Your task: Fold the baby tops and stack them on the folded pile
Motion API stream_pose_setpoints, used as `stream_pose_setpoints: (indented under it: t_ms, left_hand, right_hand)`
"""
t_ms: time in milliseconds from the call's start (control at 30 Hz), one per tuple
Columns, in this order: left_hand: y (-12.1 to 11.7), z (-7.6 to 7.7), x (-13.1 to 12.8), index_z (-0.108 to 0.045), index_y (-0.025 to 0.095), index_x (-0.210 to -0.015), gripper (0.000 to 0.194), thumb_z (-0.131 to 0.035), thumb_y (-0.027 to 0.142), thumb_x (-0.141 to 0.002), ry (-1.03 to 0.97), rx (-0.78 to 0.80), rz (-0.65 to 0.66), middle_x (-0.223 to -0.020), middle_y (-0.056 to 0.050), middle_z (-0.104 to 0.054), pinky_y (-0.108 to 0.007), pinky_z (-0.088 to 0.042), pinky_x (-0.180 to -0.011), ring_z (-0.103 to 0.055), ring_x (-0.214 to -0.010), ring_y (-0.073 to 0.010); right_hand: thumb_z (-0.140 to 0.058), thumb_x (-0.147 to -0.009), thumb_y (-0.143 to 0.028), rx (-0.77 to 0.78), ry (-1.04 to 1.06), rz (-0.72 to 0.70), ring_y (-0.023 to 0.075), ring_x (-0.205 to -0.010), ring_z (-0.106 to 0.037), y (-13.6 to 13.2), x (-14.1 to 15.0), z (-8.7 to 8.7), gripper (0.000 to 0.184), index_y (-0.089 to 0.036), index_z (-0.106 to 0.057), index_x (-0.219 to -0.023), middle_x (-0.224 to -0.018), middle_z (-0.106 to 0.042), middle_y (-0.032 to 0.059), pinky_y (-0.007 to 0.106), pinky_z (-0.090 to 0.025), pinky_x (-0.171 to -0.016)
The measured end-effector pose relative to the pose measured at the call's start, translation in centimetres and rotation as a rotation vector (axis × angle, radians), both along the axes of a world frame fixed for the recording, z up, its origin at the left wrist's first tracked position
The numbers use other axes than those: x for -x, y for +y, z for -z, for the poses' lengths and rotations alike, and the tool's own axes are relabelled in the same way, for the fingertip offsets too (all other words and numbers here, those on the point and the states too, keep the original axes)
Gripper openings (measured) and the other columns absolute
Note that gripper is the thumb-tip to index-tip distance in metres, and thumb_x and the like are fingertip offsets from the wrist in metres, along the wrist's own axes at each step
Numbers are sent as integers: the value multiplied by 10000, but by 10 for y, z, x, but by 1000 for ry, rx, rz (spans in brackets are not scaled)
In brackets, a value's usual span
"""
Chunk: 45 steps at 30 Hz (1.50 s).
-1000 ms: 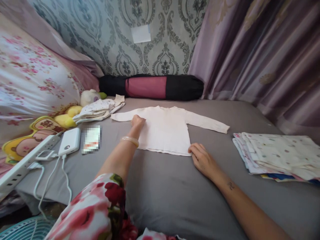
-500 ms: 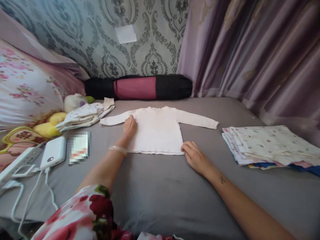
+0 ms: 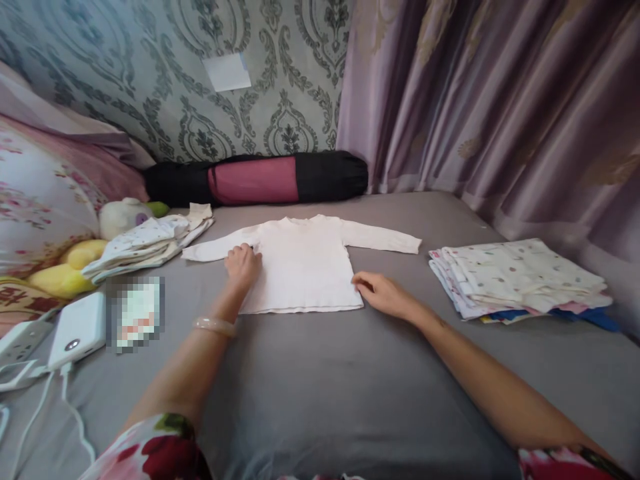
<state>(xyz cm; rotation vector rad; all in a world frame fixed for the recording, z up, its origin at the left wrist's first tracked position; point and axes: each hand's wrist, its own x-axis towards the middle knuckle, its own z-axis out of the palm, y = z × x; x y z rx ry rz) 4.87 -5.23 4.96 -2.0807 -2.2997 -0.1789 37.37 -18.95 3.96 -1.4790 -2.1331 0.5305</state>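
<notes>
A small off-white long-sleeved shirt lies flat on the grey bed sheet, its neckline away from me and both sleeves stretched out sideways. My left hand is at the shirt's left side, just below the armpit, with its fingers closed on the cloth there; the fingertips are partly hidden. On the opposite side, a little above the hem corner, my right hand has thumb and fingers pinched together at the shirt's side edge.
A stack of folded patterned clothes lies to the right. On the left are more folded clothes, plush toys, a white power bank with cables, and a power strip. A black-and-pink long bag lies along the wall.
My right hand has moved from the hem corner a little up the shirt's side edge. My left hand has slid slightly down from the armpit. The view has turned a little to the right.
</notes>
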Motion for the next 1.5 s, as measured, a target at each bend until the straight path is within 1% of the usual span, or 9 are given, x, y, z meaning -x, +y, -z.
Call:
stream_pose_setpoints:
  t_ms: [100, 267, 400, 500, 633, 800, 1133, 1300, 1500]
  left_hand:
    - [-9, -4, -26, -537, 80, -1121, 340, -450, 334, -912, 76, -125, 125, -1180, -242, -567, -472, -419, -917, -508, -1147, -378]
    - [-21, 4, -97, -509, 139, -1176, 294, -447, 286, -929, -29, -43, 535, -1237, -152, -561, -401, -426, -932, -505, -1148, -288]
    - [-34, 20, -145, -503, 146, -1171, 298, -481, 320, -930, -162, -29, 736, -1223, -131, -580, -371, -429, -971, -522, -1151, -247]
    - [-42, 32, -164, -506, 142, -1192, 322, -469, 339, -940, -239, -68, 769, -1261, -138, -571, -363, -406, -1027, -508, -1209, -232]
    - [-48, 43, -169, -444, 135, -1343, 446, -386, 373, -970, -226, -104, 734, -1431, -147, -473, -433, -311, -1127, -391, -1358, -263]
    - [-53, 46, -169, -399, 176, -1436, 510, -272, 398, -995, -122, -106, 742, -1499, -138, -408, -493, -271, -1144, -342, -1399, -296]
    - [-51, 46, -169, -378, 204, -1472, 537, -219, 395, -996, -78, -48, 770, -1542, -46, -361, -540, -254, -1148, -292, -1422, -330]
    - [-54, 41, -168, -385, 200, -1470, 532, -223, 375, -995, -66, -42, 770, -1541, -47, -362, -538, -250, -1149, -293, -1423, -327]
    - [-55, 38, -169, -371, 228, -1477, 529, -216, 383, -996, -50, -7, 765, -1548, -34, -352, -530, -241, -1155, -281, -1430, -321]
  right_hand:
    - [-487, -910, -210, -14, -16, 134, 175, -863, -610, 38, -3, -2, 197, -207, -654, -1014, -964, -688, 40, 286, -448, -801]
    - [-527, -897, -165, -89, -239, 306, 206, -1032, -552, 95, 2, 3, 191, -173, -676, -1015, -1071, -647, 93, 288, -401, -902]
    - [-471, -923, -159, -97, -401, 343, 230, -1076, -521, 112, 7, 10, 237, -179, -669, -1052, -1112, -618, 108, 296, -392, -886]
    - [-432, -947, -173, -121, -490, 317, 230, -1065, -510, 116, 5, 12, 254, -181, -662, -1056, -1097, -615, 106, 302, -372, -891]
    - [-398, -968, -182, -188, -578, 257, 236, -1065, -488, 119, -4, 14, 273, -169, -640, -1094, -1105, -608, 114, 324, -343, -891]
    - [-396, -965, -182, -216, -571, 231, 245, -1069, -474, 121, -10, 15, 282, -165, -640, -1107, -1125, -594, 129, 340, -342, -896]
    - [-476, -837, -67, 24, -137, 350, 162, -1057, -609, 135, -24, 12, 341, -187, -735, -1024, -1108, -702, 55, 228, -419, -939]
    - [-477, -835, -78, 111, 69, 460, 142, -1003, -657, 143, -31, 12, 325, -175, -756, -971, -1029, -743, 37, 193, -452, -888]
    - [-467, -882, -140, 55, 115, 778, 160, -1064, -643, 146, -31, 14, 343, -207, -718, -1107, -1113, -721, 50, 228, -456, -922]
